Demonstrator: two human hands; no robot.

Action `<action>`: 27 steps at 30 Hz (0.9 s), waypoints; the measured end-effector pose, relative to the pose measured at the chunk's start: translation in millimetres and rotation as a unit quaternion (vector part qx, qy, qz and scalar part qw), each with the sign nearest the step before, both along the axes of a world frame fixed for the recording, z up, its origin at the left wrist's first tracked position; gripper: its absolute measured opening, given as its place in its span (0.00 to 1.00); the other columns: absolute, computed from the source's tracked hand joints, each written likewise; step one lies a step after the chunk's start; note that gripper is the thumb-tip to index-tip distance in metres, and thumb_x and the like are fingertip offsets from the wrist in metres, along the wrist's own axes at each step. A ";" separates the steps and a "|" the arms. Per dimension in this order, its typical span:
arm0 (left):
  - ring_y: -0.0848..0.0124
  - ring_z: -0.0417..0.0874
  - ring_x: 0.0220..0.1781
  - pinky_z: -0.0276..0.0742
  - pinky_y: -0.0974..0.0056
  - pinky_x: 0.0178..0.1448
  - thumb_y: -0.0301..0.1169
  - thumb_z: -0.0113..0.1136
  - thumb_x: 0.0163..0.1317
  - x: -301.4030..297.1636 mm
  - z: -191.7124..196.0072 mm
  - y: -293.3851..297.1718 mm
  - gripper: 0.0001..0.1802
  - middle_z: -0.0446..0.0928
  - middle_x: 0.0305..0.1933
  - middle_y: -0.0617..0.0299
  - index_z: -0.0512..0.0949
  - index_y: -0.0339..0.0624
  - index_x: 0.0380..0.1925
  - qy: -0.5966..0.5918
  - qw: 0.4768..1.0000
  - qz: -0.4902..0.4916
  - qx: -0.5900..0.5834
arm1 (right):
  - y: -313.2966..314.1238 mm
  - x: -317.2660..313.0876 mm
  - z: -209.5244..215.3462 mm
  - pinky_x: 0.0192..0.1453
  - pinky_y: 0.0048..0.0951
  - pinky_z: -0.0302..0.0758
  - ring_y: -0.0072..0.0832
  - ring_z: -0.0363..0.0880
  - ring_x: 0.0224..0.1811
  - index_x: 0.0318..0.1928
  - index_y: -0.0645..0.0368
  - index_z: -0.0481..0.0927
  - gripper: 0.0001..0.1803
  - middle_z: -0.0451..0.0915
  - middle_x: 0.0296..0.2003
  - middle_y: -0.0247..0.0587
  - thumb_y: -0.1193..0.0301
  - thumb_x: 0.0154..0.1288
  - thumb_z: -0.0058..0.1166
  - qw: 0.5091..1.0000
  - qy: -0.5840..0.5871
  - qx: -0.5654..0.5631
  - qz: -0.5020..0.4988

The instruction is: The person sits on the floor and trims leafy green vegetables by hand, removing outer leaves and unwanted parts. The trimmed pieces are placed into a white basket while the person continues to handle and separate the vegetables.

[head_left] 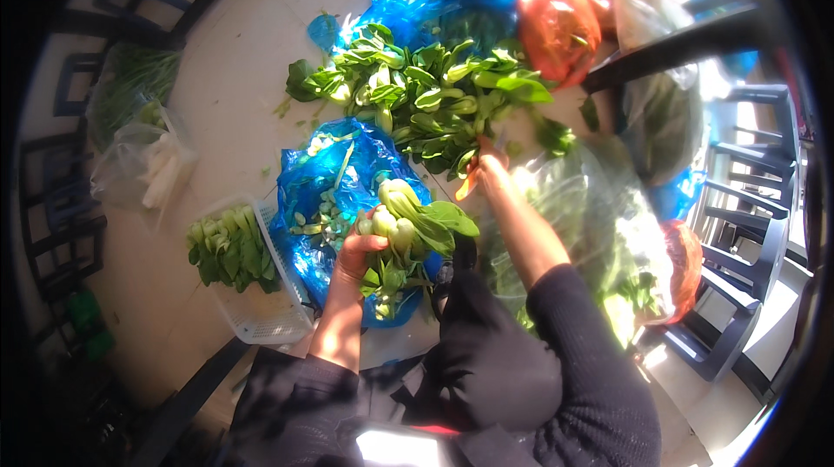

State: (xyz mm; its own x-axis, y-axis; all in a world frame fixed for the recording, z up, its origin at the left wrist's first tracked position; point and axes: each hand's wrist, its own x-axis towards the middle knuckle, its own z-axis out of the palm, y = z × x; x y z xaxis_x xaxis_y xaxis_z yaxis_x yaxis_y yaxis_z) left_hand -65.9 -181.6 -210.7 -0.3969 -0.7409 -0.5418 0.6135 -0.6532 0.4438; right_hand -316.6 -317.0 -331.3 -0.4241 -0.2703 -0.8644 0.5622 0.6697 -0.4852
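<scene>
My left hand (354, 251) is closed around several heads of bok choy (404, 222), their pale bases toward my palm and the leaves pointing right. Beneath them lies an open blue plastic bag (306, 173) holding cut stem ends and leaf scraps. At the near right edge of a large bok choy pile (434, 89), my right hand (489, 165) touches the leaves. A slim orange handle-like piece (468, 185) sticks out from its closed fingers; the rest of it is hidden.
To the left, a white plastic basket (276, 321) holds neatly stacked bok choy (233, 248). Clear bags of greens (565, 198) lie to the right, with red bags (560, 28) farther off. Blue-grey stools (743, 267) stand along the right edge.
</scene>
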 end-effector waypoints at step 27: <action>0.69 0.81 0.52 0.74 0.66 0.61 0.24 0.68 0.39 11.7 19.4 -32.5 0.43 0.80 0.51 0.61 0.70 0.34 0.62 -0.103 0.990 -0.051 -0.084 | 72.7 -16.7 103.9 0.51 0.23 0.76 0.16 0.79 0.43 0.53 0.58 0.81 0.25 0.84 0.42 0.33 0.80 0.50 0.62 0.755 -0.031 -0.377 0.536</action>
State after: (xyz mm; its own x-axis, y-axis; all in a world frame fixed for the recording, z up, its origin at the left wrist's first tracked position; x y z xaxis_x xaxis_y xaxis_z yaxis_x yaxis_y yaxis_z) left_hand -54.2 -214.1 -191.3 -0.3678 -0.7893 -0.4916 0.4340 -0.6133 0.6599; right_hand -333.3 -244.4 -227.4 0.4218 -0.8546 -0.3030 -0.0697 0.3026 -0.9506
